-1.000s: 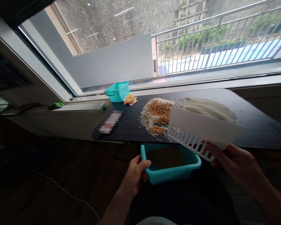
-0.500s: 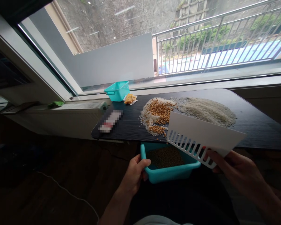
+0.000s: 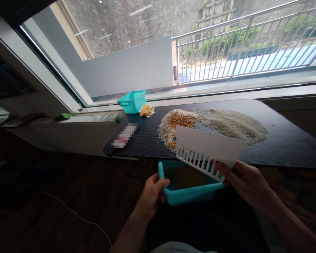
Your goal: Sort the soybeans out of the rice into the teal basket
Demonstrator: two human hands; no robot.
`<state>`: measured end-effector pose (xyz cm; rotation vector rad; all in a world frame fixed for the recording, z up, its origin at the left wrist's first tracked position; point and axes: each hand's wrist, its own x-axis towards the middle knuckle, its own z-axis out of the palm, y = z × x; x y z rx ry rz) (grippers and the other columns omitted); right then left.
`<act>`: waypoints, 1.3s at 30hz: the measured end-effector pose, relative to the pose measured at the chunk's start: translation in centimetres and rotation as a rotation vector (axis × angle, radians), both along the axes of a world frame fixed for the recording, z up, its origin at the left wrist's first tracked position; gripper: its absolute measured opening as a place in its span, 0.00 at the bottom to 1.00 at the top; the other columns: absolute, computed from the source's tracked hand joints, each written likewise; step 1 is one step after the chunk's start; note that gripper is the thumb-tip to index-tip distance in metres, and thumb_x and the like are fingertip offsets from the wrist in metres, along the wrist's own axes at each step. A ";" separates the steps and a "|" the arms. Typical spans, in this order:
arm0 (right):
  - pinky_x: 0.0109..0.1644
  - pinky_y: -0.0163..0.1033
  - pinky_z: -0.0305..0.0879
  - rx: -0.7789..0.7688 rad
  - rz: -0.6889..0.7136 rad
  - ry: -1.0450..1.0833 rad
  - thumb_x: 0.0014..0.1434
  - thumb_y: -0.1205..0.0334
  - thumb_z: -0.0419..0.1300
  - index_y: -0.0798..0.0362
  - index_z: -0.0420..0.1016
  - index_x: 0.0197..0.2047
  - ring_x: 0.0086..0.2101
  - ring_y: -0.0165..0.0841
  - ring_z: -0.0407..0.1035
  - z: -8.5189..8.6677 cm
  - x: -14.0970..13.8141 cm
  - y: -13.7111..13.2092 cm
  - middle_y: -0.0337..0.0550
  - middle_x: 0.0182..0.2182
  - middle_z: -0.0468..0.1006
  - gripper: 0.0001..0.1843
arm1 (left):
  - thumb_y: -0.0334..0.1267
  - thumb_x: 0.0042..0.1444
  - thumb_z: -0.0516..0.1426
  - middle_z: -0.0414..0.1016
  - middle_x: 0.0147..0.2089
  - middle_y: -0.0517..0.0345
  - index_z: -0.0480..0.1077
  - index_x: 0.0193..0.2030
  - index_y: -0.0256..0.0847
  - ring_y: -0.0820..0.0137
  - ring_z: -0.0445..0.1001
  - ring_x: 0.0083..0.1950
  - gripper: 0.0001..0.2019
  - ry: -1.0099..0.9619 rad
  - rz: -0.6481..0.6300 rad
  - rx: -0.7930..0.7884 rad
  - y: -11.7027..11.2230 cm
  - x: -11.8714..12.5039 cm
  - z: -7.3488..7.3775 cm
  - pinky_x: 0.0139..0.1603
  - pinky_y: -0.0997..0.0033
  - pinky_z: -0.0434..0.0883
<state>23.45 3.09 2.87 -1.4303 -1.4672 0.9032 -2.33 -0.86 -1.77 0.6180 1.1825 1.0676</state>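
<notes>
My left hand [image 3: 154,191] grips the left end of a turquoise bin [image 3: 192,196], thumb over its rim. Soybeans [image 3: 186,176] cover the bin's bottom, below the table's front edge. My right hand [image 3: 235,174] is closed on the lower right corner of a white plastic board [image 3: 210,142] with a row of slots along its lower edge. The board is tilted above the bin and hides part of it. Behind the board's left end, a heap of soybeans [image 3: 180,119] mixed with white rice lies on the table. A larger pile of rice [image 3: 234,124] lies to the right.
The dark table [image 3: 287,144] stands against the window. A second turquoise bin [image 3: 133,102] sits at its back left, beside some yellowish food on paper [image 3: 147,111]. A blurred-out flat object [image 3: 125,136] lies at the left edge. A white cable [image 3: 73,214] runs along the floor.
My right hand has moved the slotted board to the left, over the bin and in front of the soybean heap. Some soybeans at the heap's front have shifted. My left hand and the bin stay put.
</notes>
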 end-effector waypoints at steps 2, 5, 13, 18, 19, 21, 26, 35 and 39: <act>0.19 0.38 0.68 0.012 -0.037 -0.014 0.47 0.36 0.64 0.49 0.81 0.24 0.16 0.32 0.67 -0.4 1.0 -0.3 0.39 0.18 0.78 0.23 | 0.43 0.42 0.68 0.59 0.16 0.72 0.67 0.30 0.39 0.81 0.55 0.15 0.16 0.000 -0.002 -0.002 0.0 0.1 0.2 0.16 0.79 0.52; 0.21 0.40 0.71 -0.011 -0.111 -0.032 0.47 0.37 0.65 0.49 0.83 0.30 0.17 0.34 0.70 -0.7 2.8 -0.6 0.41 0.22 0.82 0.22 | 0.43 0.42 0.68 0.59 0.16 0.72 0.65 0.28 0.40 0.81 0.54 0.15 0.16 0.006 -0.008 0.002 0.0 0.3 0.7 0.16 0.79 0.52; 0.22 0.41 0.74 -0.015 -0.154 -0.037 0.48 0.36 0.65 0.47 0.84 0.33 0.20 0.37 0.74 -0.5 3.1 0.0 0.42 0.24 0.84 0.23 | 0.43 0.42 0.68 0.58 0.16 0.72 0.65 0.27 0.40 0.80 0.55 0.15 0.16 0.019 -0.018 0.005 -0.1 0.0 0.7 0.17 0.78 0.52; 0.24 0.39 0.75 -0.031 -0.103 0.020 0.46 0.36 0.67 0.48 0.83 0.29 0.22 0.36 0.75 -0.1 2.0 0.2 0.42 0.28 0.85 0.22 | 0.43 0.43 0.68 0.57 0.16 0.72 0.65 0.27 0.40 0.81 0.54 0.15 0.16 0.014 -0.014 0.008 -0.1 0.1 0.7 0.16 0.79 0.52; 0.24 0.39 0.76 -0.034 -0.115 0.031 0.46 0.37 0.67 0.48 0.84 0.30 0.22 0.35 0.75 0.0 2.0 0.2 0.42 0.28 0.85 0.22 | 0.43 0.42 0.68 0.57 0.16 0.72 0.65 0.28 0.40 0.81 0.54 0.15 0.16 0.013 -0.011 0.007 -0.1 0.1 0.7 0.16 0.79 0.52; 0.25 0.40 0.76 -0.043 -0.141 0.047 0.47 0.38 0.68 0.48 0.85 0.33 0.21 0.35 0.74 0.1 2.0 0.3 0.42 0.28 0.85 0.23 | 0.43 0.42 0.68 0.58 0.16 0.72 0.66 0.28 0.40 0.81 0.54 0.15 0.16 0.009 -0.010 0.007 -0.1 0.2 0.8 0.16 0.79 0.52; 0.25 0.39 0.75 -0.030 -0.109 0.078 0.47 0.38 0.68 0.49 0.84 0.32 0.21 0.35 0.74 0.0 1.8 0.9 0.41 0.25 0.84 0.22 | 0.44 0.41 0.69 0.58 0.16 0.72 0.65 0.27 0.40 0.81 0.54 0.14 0.17 0.015 -0.001 0.003 0.0 0.4 0.9 0.16 0.79 0.52; 0.21 0.36 0.67 0.013 0.034 0.020 0.49 0.35 0.65 0.51 0.82 0.28 0.18 0.31 0.68 -0.2 -0.2 2.1 0.39 0.20 0.78 0.25 | 0.44 0.40 0.69 0.57 0.15 0.73 0.66 0.28 0.40 0.81 0.53 0.14 0.17 0.014 0.022 -0.001 0.1 -0.1 0.9 0.16 0.79 0.51; 0.21 0.37 0.69 -0.012 0.062 0.025 0.46 0.33 0.65 0.52 0.81 0.27 0.18 0.32 0.69 -0.2 0.0 2.1 0.41 0.20 0.79 0.27 | 0.43 0.38 0.69 0.57 0.15 0.73 0.66 0.28 0.40 0.81 0.53 0.14 0.17 0.018 0.070 0.000 0.0 -0.2 1.1 0.16 0.79 0.50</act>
